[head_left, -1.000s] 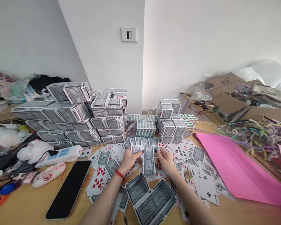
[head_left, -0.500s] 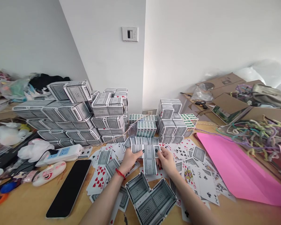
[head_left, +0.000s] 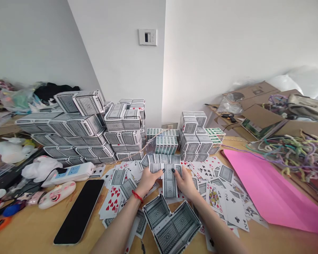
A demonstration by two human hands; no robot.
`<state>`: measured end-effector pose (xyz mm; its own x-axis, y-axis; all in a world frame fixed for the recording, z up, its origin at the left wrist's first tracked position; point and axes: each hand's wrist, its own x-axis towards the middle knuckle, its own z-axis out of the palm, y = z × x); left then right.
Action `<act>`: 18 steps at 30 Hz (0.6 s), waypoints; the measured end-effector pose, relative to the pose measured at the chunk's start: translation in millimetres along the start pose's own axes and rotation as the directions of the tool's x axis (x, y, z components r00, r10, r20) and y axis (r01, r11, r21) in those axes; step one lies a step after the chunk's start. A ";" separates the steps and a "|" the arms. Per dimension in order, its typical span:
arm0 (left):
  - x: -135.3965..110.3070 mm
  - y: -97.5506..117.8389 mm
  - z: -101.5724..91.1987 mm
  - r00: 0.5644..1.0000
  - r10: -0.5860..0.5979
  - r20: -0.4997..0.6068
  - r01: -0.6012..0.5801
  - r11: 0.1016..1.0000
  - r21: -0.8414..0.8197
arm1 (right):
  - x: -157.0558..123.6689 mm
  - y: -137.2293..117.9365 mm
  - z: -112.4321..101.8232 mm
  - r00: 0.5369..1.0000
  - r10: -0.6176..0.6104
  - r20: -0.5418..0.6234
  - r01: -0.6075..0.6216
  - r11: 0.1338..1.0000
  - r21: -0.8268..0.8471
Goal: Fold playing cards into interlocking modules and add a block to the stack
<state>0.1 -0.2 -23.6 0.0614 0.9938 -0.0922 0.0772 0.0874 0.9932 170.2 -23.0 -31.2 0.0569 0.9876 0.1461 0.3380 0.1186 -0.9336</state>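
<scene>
Several patterned playing cards (head_left: 170, 184), face down and joined in a T shape, lie between my two hands. My left hand (head_left: 149, 179) grips the left arm of the T, its thumb pressed on top. On the other side my right hand (head_left: 186, 183) closes on the right part, thumb near the middle card; its other fingers are mostly hidden beneath. Close to my body, between the forearms, sits a heart-shaped open box (head_left: 172, 225) made of cards. Loose playing cards (head_left: 234, 208), some face up, spread under and around both hands.
Stacked card boxes (head_left: 87, 127) stand at the back left, with a smaller stack (head_left: 196, 137) at right. Green-and-white card packs (head_left: 166, 144) sit between them. A phone (head_left: 79, 211) and power strip (head_left: 69, 173) lie left; pink paper (head_left: 267, 190) and tangled fuzzy strips (head_left: 294, 151) lie right.
My right hand has slid inward, its thumb moving left from the right card to the edge of the middle card. My left hand keeps its hold.
</scene>
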 end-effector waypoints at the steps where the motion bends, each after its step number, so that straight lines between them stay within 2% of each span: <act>1: 0.0 -0.4 0.0 1.000 -0.004 -0.010 0.004 1.000 0.016 | -0.4 -0.1 0.0 1.000 0.000 -0.002 0.000 1.000 -0.014; 8: -1.0 5.1 1.8 1.000 -0.004 0.027 0.003 0.999 0.046 | -1.6 -1.6 -1.7 0.999 -0.024 -0.022 0.024 0.999 -0.036; 12: -0.6 4.5 2.0 0.999 0.036 0.029 -0.037 0.998 0.041 | -1.3 -2.4 -1.9 1.000 -0.030 0.000 0.030 0.998 0.054; 15: -1.4 3.4 0.3 0.995 0.063 0.078 -0.067 0.997 0.045 | 0.6 -1.3 -2.5 0.999 -0.033 0.028 0.028 0.988 0.151; 18: -3.3 4.9 -2.1 0.983 0.148 0.108 -0.152 0.988 0.024 | 3.9 1.0 -5.5 0.999 -0.004 0.032 -0.003 0.974 0.228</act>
<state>-1.9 -2.9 -18.3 0.1795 0.9825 0.0489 0.0913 -0.0661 0.9936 175.9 -19.6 -29.7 0.0250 0.9899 0.1395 0.1150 0.1358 -0.9840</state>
